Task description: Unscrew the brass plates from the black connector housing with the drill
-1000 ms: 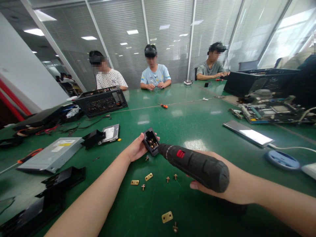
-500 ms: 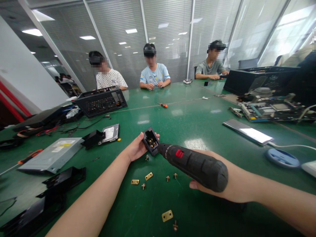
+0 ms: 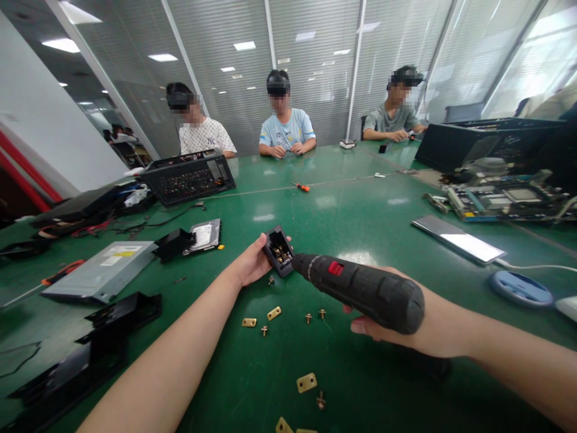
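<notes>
My left hand (image 3: 252, 261) is closed around a small black open box (image 3: 280, 255) with brass-coloured metal parts inside, held tilted so its open side faces me. In my right hand (image 3: 396, 328) is a black cordless drill (image 3: 360, 291) with a red switch on top. The drill's nose points at the box's lower right side; whether its tip touches anything is hidden. Below the hands on the green table lie brass plates (image 3: 307, 382) with two holes each, and several screws (image 3: 308, 318). One screw (image 3: 271, 281) rests just under the box.
On the left are a silver drive (image 3: 101, 270), black plastic pieces (image 3: 121, 319) and a hard disk (image 3: 205, 236). A phone (image 3: 457, 239), a blue round object (image 3: 520, 288) and a circuit board (image 3: 518, 198) lie right. An orange-handled screwdriver (image 3: 303, 187) lies ahead. Three people sit opposite.
The whole view has shifted slightly, with table objects appearing a little further right and higher. Both hands keep their hold on the box and the drill, which stay close together.
</notes>
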Tool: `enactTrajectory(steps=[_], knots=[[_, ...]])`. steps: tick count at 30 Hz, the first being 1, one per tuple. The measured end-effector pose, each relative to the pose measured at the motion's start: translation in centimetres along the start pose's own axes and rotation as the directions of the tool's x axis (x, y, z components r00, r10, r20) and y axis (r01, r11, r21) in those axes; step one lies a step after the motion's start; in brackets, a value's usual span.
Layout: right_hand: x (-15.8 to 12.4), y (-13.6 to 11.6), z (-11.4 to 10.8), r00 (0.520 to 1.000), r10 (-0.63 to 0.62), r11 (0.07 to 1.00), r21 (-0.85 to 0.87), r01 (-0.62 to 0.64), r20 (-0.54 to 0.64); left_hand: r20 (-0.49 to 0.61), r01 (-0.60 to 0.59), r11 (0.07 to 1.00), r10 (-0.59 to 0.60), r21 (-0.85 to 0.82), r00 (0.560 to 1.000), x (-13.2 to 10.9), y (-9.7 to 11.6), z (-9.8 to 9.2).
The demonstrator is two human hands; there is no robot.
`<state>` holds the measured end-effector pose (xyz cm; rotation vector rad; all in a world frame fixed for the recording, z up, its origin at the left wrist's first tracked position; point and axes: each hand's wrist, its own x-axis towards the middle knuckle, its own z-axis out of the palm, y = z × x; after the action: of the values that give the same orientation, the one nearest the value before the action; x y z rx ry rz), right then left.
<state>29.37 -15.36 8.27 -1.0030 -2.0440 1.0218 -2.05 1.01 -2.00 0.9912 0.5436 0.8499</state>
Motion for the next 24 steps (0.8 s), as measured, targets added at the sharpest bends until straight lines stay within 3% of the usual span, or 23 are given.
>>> enactTrajectory(steps=[10,19,24], knots=[[0.25,-0.58,0.07,0.998,-0.020,0.999,0.026,0.019,0.052,-0.032,0.015,1.000,-0.016,-0.019,0.999,-0.03,-0.12,-0.28],[0.25,-0.37,0.41,0.995,-0.093,0.996,0.015,0.093,-0.021,-0.014,-0.016,1.000,0.016,0.020,1.000,-0.13,0.13,0.17],[0.29,-0.56,0.40,0.997,-0.078,0.997,0.023,0.078,0.002,-0.018,-0.013,1.000,0.014,0.022,1.000,-0.12,0.27,0.42]])
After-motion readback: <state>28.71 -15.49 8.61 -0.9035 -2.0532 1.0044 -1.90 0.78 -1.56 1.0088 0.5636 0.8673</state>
